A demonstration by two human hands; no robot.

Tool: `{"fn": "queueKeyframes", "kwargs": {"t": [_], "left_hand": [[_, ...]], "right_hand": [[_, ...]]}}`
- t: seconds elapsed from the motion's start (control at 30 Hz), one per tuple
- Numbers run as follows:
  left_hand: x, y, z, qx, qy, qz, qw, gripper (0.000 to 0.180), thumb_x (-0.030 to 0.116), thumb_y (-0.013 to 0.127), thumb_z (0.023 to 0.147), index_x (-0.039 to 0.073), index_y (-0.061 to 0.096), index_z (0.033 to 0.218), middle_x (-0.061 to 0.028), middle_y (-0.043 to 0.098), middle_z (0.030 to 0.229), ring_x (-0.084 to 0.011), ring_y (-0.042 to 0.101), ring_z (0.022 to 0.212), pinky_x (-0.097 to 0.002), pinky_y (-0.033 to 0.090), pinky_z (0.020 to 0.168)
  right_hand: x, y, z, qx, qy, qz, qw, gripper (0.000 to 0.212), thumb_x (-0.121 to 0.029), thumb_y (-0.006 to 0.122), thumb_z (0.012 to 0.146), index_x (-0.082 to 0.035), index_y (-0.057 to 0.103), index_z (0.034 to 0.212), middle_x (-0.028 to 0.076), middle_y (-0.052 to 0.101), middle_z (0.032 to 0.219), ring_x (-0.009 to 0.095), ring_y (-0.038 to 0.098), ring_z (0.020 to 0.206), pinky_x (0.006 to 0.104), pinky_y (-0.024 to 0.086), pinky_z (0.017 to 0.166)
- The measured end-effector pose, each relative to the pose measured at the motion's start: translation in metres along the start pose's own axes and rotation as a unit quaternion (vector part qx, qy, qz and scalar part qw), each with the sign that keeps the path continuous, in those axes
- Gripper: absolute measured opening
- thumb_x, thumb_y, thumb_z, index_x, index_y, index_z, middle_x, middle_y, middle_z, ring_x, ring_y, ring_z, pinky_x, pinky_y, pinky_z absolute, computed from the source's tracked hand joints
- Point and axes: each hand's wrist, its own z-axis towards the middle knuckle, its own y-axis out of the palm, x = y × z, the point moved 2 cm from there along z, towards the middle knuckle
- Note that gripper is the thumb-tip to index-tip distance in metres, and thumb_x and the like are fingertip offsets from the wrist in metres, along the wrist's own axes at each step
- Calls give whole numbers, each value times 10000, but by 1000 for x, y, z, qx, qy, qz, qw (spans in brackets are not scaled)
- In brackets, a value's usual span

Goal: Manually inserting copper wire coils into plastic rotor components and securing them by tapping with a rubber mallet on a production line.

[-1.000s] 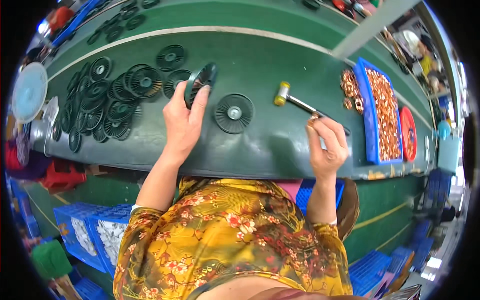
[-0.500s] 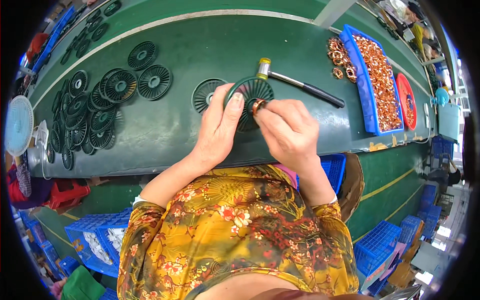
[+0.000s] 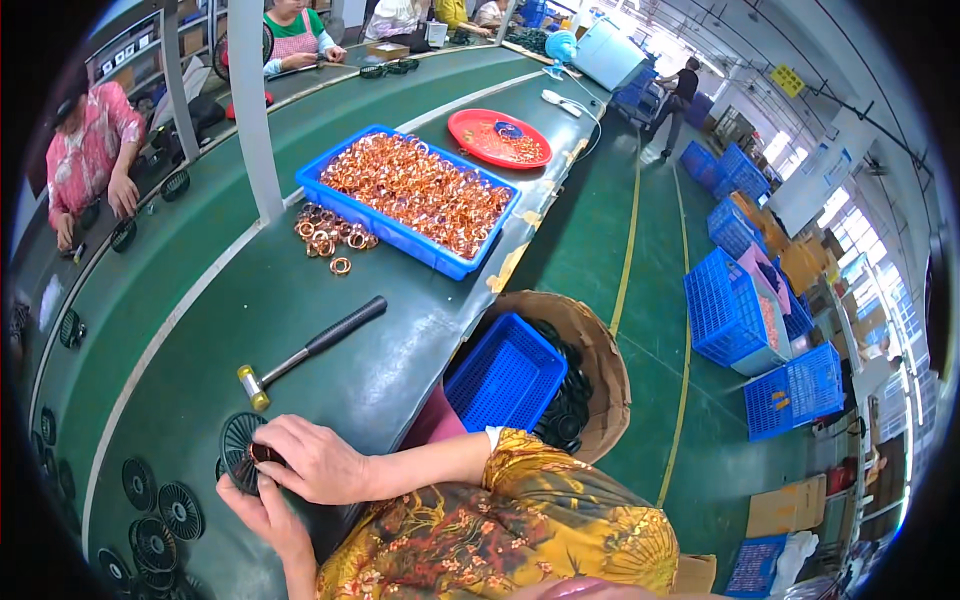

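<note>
A dark green round slotted cover (image 3: 237, 440), like a small fan grille, is tilted up on edge over the table. The fingers of my left hand (image 3: 268, 518) are closed on its lower rim. At its hub sits a copper-coloured ring (image 3: 262, 454), pinched by my right hand (image 3: 318, 466). My fingers partly hide the ring, so I cannot tell how far it is seated. A hammer (image 3: 300, 357) with a yellow head and black handle lies just beyond my hands. Behind the raised cover, another cover's edge barely shows.
Several loose covers (image 3: 153, 545) lie at the lower left. A blue tray (image 3: 451, 262) full of copper rings stands farther along the table, loose rings (image 3: 340, 266) beside it, a red dish (image 3: 530, 160) behind. Below the edge, a carton (image 3: 612, 400) holds a blue basket (image 3: 508, 375). Co-workers sit across.
The view has swung to the right, bringing the aisle and co-workers into sight. Both hands still hold the cover and the ring at its hub.
</note>
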Motion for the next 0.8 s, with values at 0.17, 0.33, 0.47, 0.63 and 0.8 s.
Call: {"fn": "queueKeyframes", "kwargs": {"t": [0.17, 0.33, 0.47, 0.63, 0.8], "left_hand": [[17, 2, -1, 15, -120, -242, 963, 430, 100, 515, 934, -2, 396, 1335, -80, 531, 1179, -141, 538, 1041, -254, 456, 861], [27, -4, 2, -42, -154, -242, 957, 398, 76, 538, 941, -25, 425, 1309, -78, 532, 1190, -144, 557, 1004, -257, 475, 842], [21, 2, 1, -21, -176, -220, 959, 389, 87, 578, 935, -11, 448, 1289, -61, 554, 1138, -133, 553, 993, -260, 464, 858], [26, 4, -4, -40, -87, -129, 987, 397, 120, 585, 936, -26, 445, 1278, -77, 558, 1119, -143, 545, 995, -275, 448, 894], [18, 1, -8, -60, -22, -55, 996, 391, 107, 593, 924, -36, 454, 1261, -89, 571, 1097, -158, 545, 982, -286, 435, 885]], "right_hand": [[-1, -10, 0, -43, -80, -100, 991, 393, -142, 675, 792, 27, 589, 1136, 88, 570, 918, 260, 574, 845, 361, 469, 720], [7, -24, 4, -73, -209, -88, 971, 399, -179, 718, 744, -51, 635, 1112, 76, 594, 1048, 266, 559, 995, 381, 459, 814], [12, -22, -3, -62, -177, -50, 981, 402, -174, 712, 765, -35, 627, 1133, 110, 571, 1134, 296, 538, 1039, 400, 456, 868], [22, -24, -5, -52, 23, 104, 993, 524, -153, 653, 862, -26, 470, 1336, 192, 509, 1254, 342, 513, 1148, 405, 439, 944], [31, -18, -11, -176, 205, 320, 908, 444, -167, 601, 947, -42, 421, 1334, 26, 592, 1066, 80, 542, 982, 267, 470, 854]]}}
